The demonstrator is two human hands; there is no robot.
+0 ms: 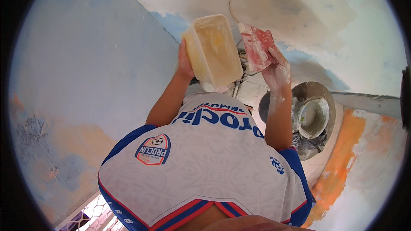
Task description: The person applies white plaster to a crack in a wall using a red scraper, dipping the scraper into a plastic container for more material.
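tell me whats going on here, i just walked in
A person is holding two things out in front of them. The left hand grips a boxy, yellowish tub by its side. The right hand, dusted white, holds a flat red piece smeared with white, with a gap showing between it and the tub. A white-smeared bucket stands to the right of the right forearm. The wall on the left is patchy blue and orange.
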